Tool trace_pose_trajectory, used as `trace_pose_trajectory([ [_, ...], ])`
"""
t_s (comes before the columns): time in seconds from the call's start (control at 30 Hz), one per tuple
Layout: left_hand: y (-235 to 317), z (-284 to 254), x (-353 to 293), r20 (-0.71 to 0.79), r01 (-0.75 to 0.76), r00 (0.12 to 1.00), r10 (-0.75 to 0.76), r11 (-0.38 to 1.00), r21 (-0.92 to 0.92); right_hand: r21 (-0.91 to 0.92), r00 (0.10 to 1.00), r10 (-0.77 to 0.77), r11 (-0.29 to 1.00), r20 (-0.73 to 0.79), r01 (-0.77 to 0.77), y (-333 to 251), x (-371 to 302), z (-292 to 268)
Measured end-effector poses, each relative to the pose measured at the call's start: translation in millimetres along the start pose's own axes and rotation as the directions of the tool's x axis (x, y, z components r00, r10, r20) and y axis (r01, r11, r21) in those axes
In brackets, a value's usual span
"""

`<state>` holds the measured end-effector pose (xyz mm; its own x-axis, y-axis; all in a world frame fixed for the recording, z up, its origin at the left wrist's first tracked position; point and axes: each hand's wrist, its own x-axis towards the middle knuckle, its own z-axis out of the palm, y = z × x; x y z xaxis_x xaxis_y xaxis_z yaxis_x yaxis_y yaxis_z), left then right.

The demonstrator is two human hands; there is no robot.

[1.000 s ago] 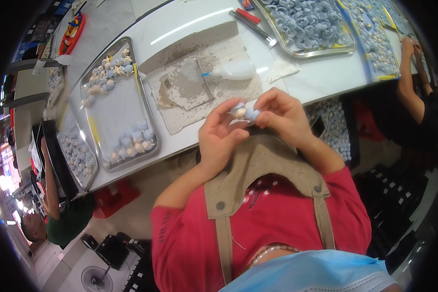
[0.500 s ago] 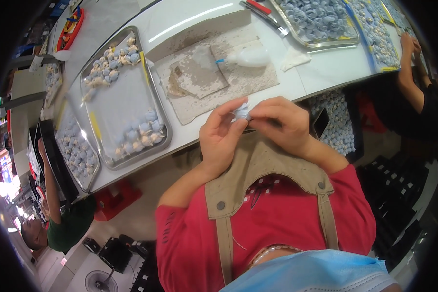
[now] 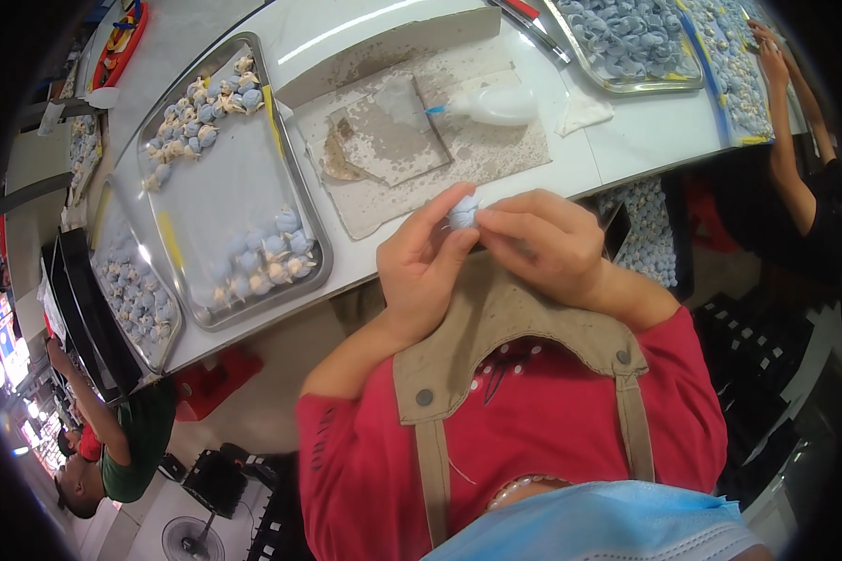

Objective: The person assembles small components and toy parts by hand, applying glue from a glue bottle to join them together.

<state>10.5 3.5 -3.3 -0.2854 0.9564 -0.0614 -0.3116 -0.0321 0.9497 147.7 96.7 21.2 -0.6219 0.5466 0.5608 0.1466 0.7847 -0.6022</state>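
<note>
While both hands pinch it, small blue piece (image 3: 462, 211) — mostly hidden, left hand (image 3: 421, 271), right hand (image 3: 543, 245)

Fingers of the left hand (image 3: 421, 271) and right hand (image 3: 543, 243) cover most of the small blue piece (image 3: 462, 211), so its shape cannot be told. At the top edge the blue-filled tray (image 3: 627, 86) is cut off. The tray (image 3: 122, 309) at far left blurs toward the rim.
</note>
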Motion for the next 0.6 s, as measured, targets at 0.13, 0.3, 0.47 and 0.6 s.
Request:
trace_pose_trajectory([
  [0.13,1.4,-4.9,1.0,0.005,0.005,1.000,-0.005,0.999,0.040,0.050,0.997,-0.054,0.997,0.046,0.052,5.7,2.7,-3.3],
  [0.3,3.6,-8.9,2.7,0.005,-0.028,1.000,0.027,0.998,0.052,0.122,0.979,-0.165,0.981,0.122,0.151,17.1,13.3,-10.9],
  [0.47,7.2,-12.1,4.3,0.027,-0.041,0.999,0.040,0.999,0.029,0.256,0.970,-0.188,0.956,0.154,0.144,26.5,15.0,-7.1],
  [0.6,2.7,-11.2,0.6,0.050,-0.100,0.993,0.107,0.988,-0.114,0.299,0.980,0.034,0.950,0.195,-0.092,23.4,11.6,-4.7],
])
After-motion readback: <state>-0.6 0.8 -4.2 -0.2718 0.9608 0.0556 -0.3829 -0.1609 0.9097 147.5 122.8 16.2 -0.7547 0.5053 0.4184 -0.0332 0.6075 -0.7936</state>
